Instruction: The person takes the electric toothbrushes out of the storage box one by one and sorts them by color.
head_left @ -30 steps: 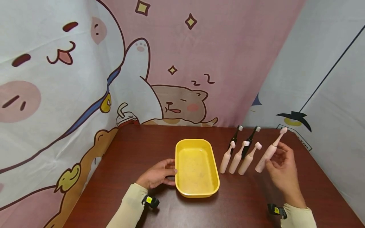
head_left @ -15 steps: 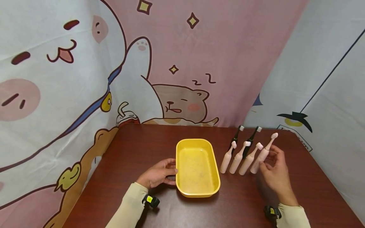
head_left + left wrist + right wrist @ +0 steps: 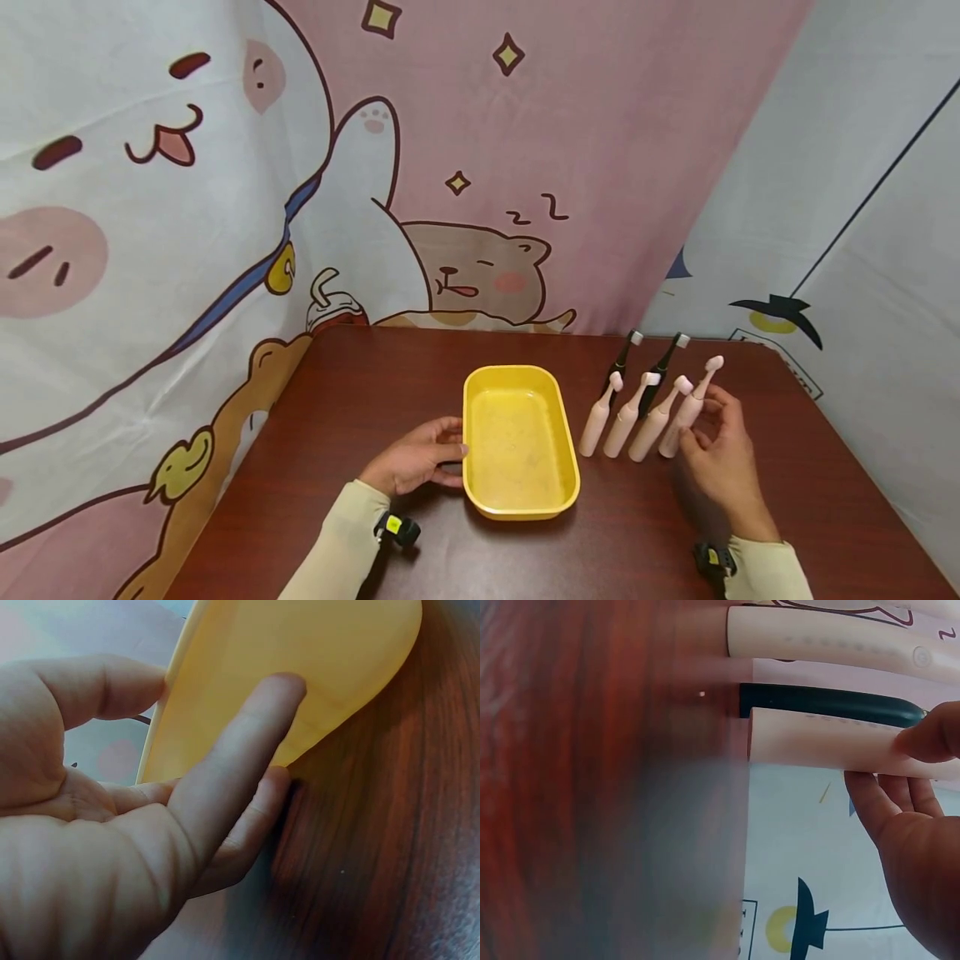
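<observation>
My left hand (image 3: 420,458) holds the left side of a yellow plastic tray (image 3: 470,500); in the left wrist view its thumb reaches the rim while the other fingers lie along the outer wall (image 3: 330,682). On the right, my right hand (image 3: 723,454) pinches the handle of a pale pink electric toothbrush (image 3: 684,421) between thumb and fingers. That toothbrush stands upright at the right end of a row of pink toothbrushes (image 3: 621,429). The right wrist view has the gripped handle (image 3: 817,739) with its base at the tabletop.
Two black electric toothbrushes (image 3: 619,358) stand behind the pink row, partly covered by it. The dark reddish wooden table (image 3: 360,375) carries everything. A cartoon-printed cloth (image 3: 637,167) hangs behind it.
My right hand has moved left with the pink toothbrush, bringing it from a spot apart to beside the pink row and slightly lower. The left hand and tray have stayed put.
</observation>
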`<state>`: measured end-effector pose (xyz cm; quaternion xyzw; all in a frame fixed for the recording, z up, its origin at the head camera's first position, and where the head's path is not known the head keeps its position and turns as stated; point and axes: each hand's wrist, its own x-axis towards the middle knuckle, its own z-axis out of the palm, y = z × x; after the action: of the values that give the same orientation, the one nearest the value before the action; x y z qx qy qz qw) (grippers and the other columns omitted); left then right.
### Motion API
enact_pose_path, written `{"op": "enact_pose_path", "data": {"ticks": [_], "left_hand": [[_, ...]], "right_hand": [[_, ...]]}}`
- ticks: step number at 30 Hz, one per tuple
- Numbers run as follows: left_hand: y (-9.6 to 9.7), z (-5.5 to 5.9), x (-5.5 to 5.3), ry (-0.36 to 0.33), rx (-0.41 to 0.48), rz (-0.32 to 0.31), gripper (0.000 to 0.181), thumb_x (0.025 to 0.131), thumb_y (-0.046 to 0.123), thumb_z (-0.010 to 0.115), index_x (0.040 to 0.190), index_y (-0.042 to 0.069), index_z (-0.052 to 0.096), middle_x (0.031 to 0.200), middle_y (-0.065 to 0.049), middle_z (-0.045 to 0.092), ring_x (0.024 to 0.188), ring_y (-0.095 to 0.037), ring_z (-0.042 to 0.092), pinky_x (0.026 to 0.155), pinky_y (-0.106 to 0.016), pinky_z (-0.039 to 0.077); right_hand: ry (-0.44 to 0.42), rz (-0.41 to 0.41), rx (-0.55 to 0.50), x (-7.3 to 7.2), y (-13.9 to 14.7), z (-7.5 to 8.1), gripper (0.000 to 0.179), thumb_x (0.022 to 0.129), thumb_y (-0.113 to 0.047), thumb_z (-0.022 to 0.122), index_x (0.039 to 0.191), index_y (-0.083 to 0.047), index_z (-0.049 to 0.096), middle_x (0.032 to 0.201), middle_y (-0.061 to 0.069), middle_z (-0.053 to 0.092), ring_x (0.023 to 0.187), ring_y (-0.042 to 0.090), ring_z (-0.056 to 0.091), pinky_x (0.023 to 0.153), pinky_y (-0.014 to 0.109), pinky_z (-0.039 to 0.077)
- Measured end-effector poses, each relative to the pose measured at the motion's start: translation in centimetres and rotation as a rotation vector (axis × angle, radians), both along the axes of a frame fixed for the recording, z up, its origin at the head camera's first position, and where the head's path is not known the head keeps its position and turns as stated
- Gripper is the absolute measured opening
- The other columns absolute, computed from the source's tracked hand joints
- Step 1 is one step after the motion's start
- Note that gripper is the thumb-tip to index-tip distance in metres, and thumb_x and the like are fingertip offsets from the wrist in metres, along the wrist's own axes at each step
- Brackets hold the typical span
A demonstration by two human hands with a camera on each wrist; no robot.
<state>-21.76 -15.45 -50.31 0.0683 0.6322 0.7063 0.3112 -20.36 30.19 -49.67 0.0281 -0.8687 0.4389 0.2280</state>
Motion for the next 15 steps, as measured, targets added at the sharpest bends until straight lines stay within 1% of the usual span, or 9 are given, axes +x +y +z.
{"op": "enact_pose_path", "data": {"ticks": [8, 15], "left_hand": [[-0.06, 0.04, 0.07, 0.0, 0.008, 0.001, 0.061, 0.106, 0.005, 0.058, 0.159, -0.006, 0.031, 0.148, -0.034, 0.049, 0.118, -0.036, 0.07, 0.089, -0.049, 0.065], [-0.12, -0.04, 0.07, -0.004, 0.01, 0.007, 0.062, 0.106, 0.005, 0.059, 0.159, -0.006, 0.031, 0.148, -0.034, 0.049, 0.118, -0.037, 0.07, 0.09, -0.05, 0.065]], "right_hand": [[-0.002, 0.003, 0.02, -0.15, 0.17, -0.45, 0.078, 0.091, 0.013, 0.065, 0.159, -0.003, 0.03, 0.132, 0.025, 0.053, 0.112, -0.017, 0.043, 0.087, -0.005, 0.038], [-0.019, 0.004, 0.042, -0.2, 0.34, -0.59, 0.078, 0.092, 0.011, 0.066, 0.159, -0.003, 0.029, 0.133, 0.027, 0.052, 0.111, -0.019, 0.04, 0.086, -0.006, 0.037]]}}
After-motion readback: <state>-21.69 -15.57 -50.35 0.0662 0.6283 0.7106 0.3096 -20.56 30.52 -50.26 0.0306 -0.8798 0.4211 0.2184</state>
